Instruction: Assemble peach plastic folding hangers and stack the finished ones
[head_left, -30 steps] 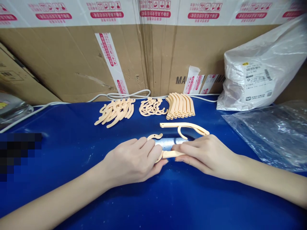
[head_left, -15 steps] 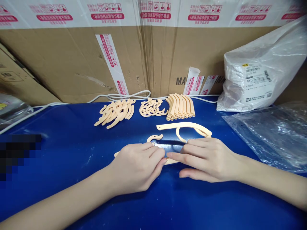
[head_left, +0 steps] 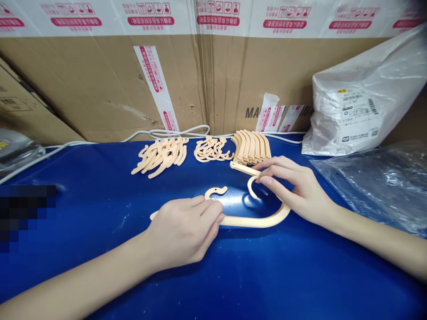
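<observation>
A beige plastic hanger [head_left: 250, 222], made of curved jointed arms, lies across the blue surface between my hands. My left hand [head_left: 187, 231] is closed around its left part, and a small hook [head_left: 216, 191] sticks up past the fingers. On the right, the fingers of my right hand [head_left: 296, 184] are bent onto the upper arm [head_left: 244, 169], which slants back toward the pile; the thumb lies near it. A curved piece [head_left: 252, 188] hangs below those fingertips. The joint at the right end is partly behind my right hand.
Behind stand loose curved arms [head_left: 163, 153], a heap of hooks [head_left: 211, 150] and a neat row of arms [head_left: 251, 146]. A white cable [head_left: 180, 132] runs along the cardboard boxes [head_left: 100, 80]. A white bag [head_left: 347, 102] and clear plastic [head_left: 373, 186] lie right.
My right hand has moved up and back, and the upper arm's left end has swung back with it. The lower arm shows more now. My left hand stays closed, slightly further left.
</observation>
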`<state>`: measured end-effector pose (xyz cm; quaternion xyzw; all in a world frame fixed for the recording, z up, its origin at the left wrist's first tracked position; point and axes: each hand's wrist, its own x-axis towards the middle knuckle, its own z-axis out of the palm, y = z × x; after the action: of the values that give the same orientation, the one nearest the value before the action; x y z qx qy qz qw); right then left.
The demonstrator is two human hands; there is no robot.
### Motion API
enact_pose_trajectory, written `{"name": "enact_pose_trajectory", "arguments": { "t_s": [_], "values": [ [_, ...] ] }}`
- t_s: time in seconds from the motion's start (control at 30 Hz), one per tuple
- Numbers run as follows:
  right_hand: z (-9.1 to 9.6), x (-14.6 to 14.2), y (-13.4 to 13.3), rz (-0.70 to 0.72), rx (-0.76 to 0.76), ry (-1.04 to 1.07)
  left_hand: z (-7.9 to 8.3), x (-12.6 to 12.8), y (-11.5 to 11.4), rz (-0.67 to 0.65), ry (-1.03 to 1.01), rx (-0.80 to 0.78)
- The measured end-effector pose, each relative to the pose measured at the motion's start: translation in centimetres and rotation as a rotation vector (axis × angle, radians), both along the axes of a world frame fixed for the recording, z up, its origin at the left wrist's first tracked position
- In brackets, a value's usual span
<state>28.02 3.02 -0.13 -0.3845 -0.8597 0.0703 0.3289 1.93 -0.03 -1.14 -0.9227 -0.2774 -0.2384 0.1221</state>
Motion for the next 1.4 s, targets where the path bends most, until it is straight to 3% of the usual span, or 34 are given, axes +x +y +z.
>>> {"name": "enact_pose_trajectory", "arguments": {
  "t_s": [0.23,0.47,0.53,0.7,0.87,1.0,1.4],
  "values": [
    [-0.4,-0.3,-0.3,0.155,-0.045,-0.032,0.2,0.1,0.1,-0.042,0.033,-0.017],
    [-1.2,-0.3,-0.1,0.168,-0.07,-0.052,0.5,0.3,-0.4,-0.361,0.023,-0.108],
    [-1.3,-0.3,-0.1,0.169,-0.072,-0.054,0.6,0.2,-0.3,-0.401,0.048,-0.12],
    [-1.3,-0.4,-0.1,0.097,-0.047,-0.034,0.8,-0.2,0.1,-0.294,0.052,-0.095],
    [-1.2,-0.1,0.0,-0.044,-0.059,0.023,0.1,0.0,0.2,-0.044,0.045,-0.167],
    [-1.2,0.0,0.2,-0.161,-0.039,0.064,-0.3,0.3,0.0,0.078,0.079,-0.063],
    [-1.3,-0.3,-0.1,-0.151,-0.044,0.02,0.2,0.7,-0.4,-0.056,-0.031,-0.09]
  ]
}}
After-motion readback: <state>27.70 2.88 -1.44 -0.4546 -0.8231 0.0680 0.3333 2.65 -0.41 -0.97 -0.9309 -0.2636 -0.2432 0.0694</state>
